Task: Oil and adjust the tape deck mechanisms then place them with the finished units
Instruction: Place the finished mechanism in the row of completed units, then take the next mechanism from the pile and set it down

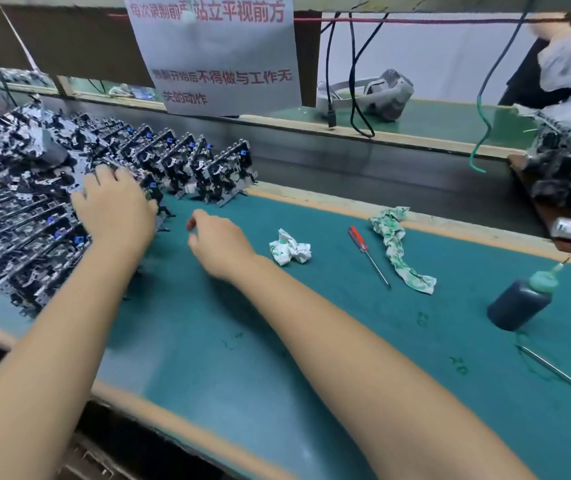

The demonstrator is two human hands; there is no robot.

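Several black and silver tape deck mechanisms (208, 171) stand in rows at the left of the green mat, with more stacked in a pile (24, 216) nearer me. My left hand (114, 206) lies palm down on a mechanism (154, 194) at the edge of the rows, fingers spread over it. My right hand (218, 244) hovers just right of it, fingers loosely curled, holding nothing. A dark oil bottle (519, 299) with a green nozzle lies tilted at the right. A red-handled screwdriver (367, 254) lies in the middle of the mat.
A crumpled tissue (289, 251) and a twisted rag (400, 251) lie near the screwdriver. A metal rod (561, 374) lies at the right front. Another heap of mechanisms (568, 168) fills a tray at far right. A paper notice (214, 53) hangs above; cables dangle beside it.
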